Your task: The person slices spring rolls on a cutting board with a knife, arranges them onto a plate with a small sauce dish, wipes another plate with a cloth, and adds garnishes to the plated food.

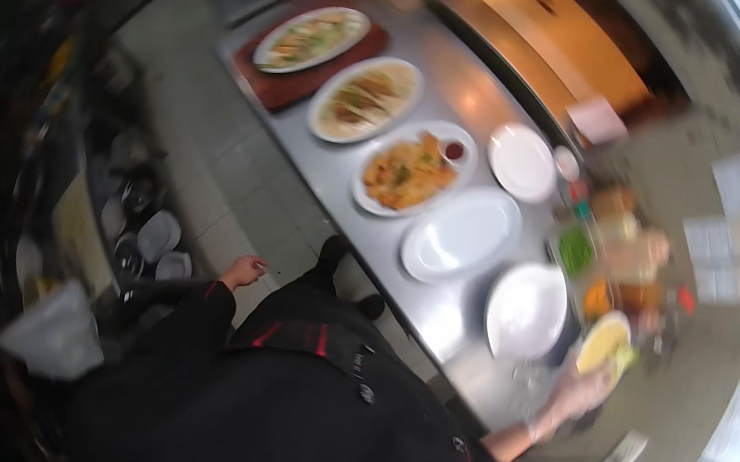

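Note:
My right hand, in a clear glove, reaches over the right end of the steel counter. Pale green leaf, apparently lettuce, shows at its blurred fingertips. Right beside those fingers is an oval dish with a yellow inside; whether the hand touches it I cannot tell. The nearest plate is a large white one. My left hand hangs low at my side, above the floor, its fingers curled. A tiny pale spot shows at their tips, too small to name.
Along the steel counter stand a white oval plate, a plate of fried food with red sauce, and two more filled oval dishes. Chopped greens sit by the wall. Stacked bowls are at left.

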Tool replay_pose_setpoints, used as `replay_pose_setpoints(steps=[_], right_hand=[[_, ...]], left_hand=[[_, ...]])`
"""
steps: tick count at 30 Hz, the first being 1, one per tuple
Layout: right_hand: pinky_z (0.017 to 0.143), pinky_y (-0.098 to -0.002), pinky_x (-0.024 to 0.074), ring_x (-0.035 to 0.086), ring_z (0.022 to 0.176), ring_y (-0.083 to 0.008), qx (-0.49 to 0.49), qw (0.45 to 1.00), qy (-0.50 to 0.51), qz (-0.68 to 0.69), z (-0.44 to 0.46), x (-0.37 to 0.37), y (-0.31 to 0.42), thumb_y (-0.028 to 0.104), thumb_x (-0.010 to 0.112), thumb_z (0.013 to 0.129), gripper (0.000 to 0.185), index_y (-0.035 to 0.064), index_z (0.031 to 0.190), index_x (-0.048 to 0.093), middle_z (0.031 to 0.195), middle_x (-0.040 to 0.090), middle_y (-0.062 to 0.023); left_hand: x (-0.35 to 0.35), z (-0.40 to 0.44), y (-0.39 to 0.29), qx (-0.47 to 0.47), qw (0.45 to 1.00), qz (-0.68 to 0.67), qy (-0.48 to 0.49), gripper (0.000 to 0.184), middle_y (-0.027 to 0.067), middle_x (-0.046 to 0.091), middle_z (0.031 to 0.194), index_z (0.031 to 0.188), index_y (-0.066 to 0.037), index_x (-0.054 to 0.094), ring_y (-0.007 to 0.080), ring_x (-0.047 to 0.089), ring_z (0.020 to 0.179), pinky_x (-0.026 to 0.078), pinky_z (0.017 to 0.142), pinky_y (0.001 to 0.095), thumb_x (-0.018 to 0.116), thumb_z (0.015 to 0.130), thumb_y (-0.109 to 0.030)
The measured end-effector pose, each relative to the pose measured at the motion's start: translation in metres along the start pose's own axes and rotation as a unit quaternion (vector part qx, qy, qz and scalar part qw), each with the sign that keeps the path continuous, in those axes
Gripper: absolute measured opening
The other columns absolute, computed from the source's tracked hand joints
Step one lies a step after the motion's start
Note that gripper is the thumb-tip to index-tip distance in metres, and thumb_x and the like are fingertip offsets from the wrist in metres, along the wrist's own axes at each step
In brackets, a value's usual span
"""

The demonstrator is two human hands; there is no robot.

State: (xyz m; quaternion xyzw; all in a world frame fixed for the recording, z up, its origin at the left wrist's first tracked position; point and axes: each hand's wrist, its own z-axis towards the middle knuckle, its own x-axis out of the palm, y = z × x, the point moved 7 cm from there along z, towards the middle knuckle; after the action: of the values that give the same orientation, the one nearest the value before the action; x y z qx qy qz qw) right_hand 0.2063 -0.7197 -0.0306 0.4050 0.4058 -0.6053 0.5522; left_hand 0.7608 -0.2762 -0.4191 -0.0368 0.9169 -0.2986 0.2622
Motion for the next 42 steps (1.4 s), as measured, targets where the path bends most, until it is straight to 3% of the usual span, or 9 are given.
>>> replay_pose_setpoints(steps=[3, 9, 20, 22, 25, 26, 30, 36, 42], right_hand=[[0.094, -0.0406, 0.0421, 0.052, 0.111, -0.0345, -0.081, 0.975, -0.127, 0.165, 0.009, -0.052, 0.071, 0.022, 0.066, 0.082, 0.049, 0.0017, 0.125, 0.051, 0.123, 0.054, -0.0185], [0.09, -0.0401, 0.0442, 0.056, 0.104, -0.0331, -0.351, 0.839, -0.05, 0.412, -0.064, -0.11, 0.288, 0.005, 0.064, 0.081, 0.03, 0.0027, 0.11, 0.058, 0.11, 0.059, -0.0158], [0.078, -0.0353, 0.0497, 0.061, 0.089, -0.0319, -0.618, 0.55, 0.42, 0.373, -0.332, -0.11, 0.594, 0.018, 0.065, 0.081, 0.019, 0.006, 0.096, 0.065, 0.101, 0.062, -0.0154], [0.078, -0.0343, 0.0499, 0.062, 0.088, -0.0301, -0.771, 0.503, 0.272, 0.281, -0.37, -0.123, 0.631, 0.022, 0.062, 0.084, 0.023, 0.0044, 0.099, 0.064, 0.099, 0.064, -0.014], [0.078, -0.0384, 0.0497, 0.062, 0.09, -0.0314, -0.66, 0.516, 0.458, 0.297, -0.393, -0.127, 0.681, 0.024, 0.061, 0.085, 0.026, 0.0018, 0.096, 0.065, 0.096, 0.065, -0.0141], [0.079, -0.0389, 0.0489, 0.062, 0.09, -0.0322, -0.785, 0.444, 0.326, 0.283, -0.404, -0.142, 0.698, 0.023, 0.061, 0.085, 0.024, 0.001, 0.092, 0.067, 0.096, 0.065, -0.0155], [0.077, -0.0393, 0.0483, 0.061, 0.086, -0.0338, -0.783, 0.444, 0.323, 0.293, -0.423, -0.153, 0.766, 0.021, 0.063, 0.081, 0.02, 0.0014, 0.08, 0.068, 0.094, 0.065, -0.0169], [0.08, -0.0394, 0.0474, 0.061, 0.089, -0.035, -0.74, 0.465, 0.413, 0.255, -0.42, -0.113, 0.891, 0.026, 0.056, 0.085, 0.028, 0.0005, 0.091, 0.067, 0.094, 0.064, -0.0191], [0.078, -0.0408, 0.0483, 0.061, 0.087, -0.0352, -0.812, 0.458, 0.248, 0.265, -0.385, -0.128, 1.051, 0.027, 0.058, 0.085, 0.028, 0.0008, 0.082, 0.067, 0.095, 0.064, -0.0189]], left_hand=[[0.005, -0.026, 0.042, -0.064, 0.998, 0.013, -0.006, 0.031, 0.0115, 0.067, 0.082, 0.102, -0.006, 0.066, 0.0215, 0.065, 0.069, 0.052, 0.063, 0.0331, 0.067, 0.076, -0.024], [-0.017, -0.06, 0.074, -0.162, 0.982, 0.048, -0.085, 0.035, 0.0158, 0.067, 0.096, 0.103, -0.008, 0.067, 0.0306, 0.063, 0.094, 0.048, 0.084, 0.038, 0.066, 0.073, -0.027], [-0.118, -0.059, 0.202, -0.19, 0.939, -0.236, -0.163, 0.028, 0.0134, 0.067, 0.093, 0.101, -0.012, 0.068, 0.0282, 0.063, 0.092, 0.049, 0.082, 0.0385, 0.06, 0.077, -0.024], [-0.14, -0.053, 0.234, -0.157, 0.953, -0.104, -0.238, 0.028, 0.0124, 0.067, 0.093, 0.1, -0.011, 0.068, 0.0304, 0.063, 0.091, 0.049, 0.081, 0.04, 0.059, 0.077, -0.025], [-0.169, -0.037, 0.238, -0.111, 0.949, -0.091, -0.28, 0.028, 0.0125, 0.067, 0.093, 0.098, -0.01, 0.067, 0.0316, 0.063, 0.089, 0.049, 0.08, 0.0402, 0.059, 0.077, -0.027], [-0.191, -0.043, 0.214, -0.096, 0.943, -0.147, -0.282, 0.028, 0.0127, 0.067, 0.093, 0.099, -0.01, 0.067, 0.0309, 0.063, 0.088, 0.05, 0.08, 0.0395, 0.059, 0.078, -0.026], [-0.228, -0.008, 0.171, 0.001, 0.939, -0.2, -0.28, 0.028, 0.0129, 0.067, 0.087, 0.103, -0.009, 0.064, 0.0279, 0.064, 0.083, 0.051, 0.076, 0.0367, 0.059, 0.079, -0.023], [-0.216, 0.063, 0.21, -0.048, 0.979, -0.091, -0.178, 0.031, 0.0143, 0.066, 0.095, 0.1, -0.011, 0.066, 0.0322, 0.063, 0.087, 0.05, 0.078, 0.0399, 0.057, 0.077, -0.029], [-0.297, 0.047, 0.279, -0.241, 0.94, -0.141, -0.198, 0.032, 0.0163, 0.064, 0.101, 0.098, -0.01, 0.068, 0.0334, 0.061, 0.097, 0.049, 0.083, 0.0411, 0.053, 0.076, -0.028]])
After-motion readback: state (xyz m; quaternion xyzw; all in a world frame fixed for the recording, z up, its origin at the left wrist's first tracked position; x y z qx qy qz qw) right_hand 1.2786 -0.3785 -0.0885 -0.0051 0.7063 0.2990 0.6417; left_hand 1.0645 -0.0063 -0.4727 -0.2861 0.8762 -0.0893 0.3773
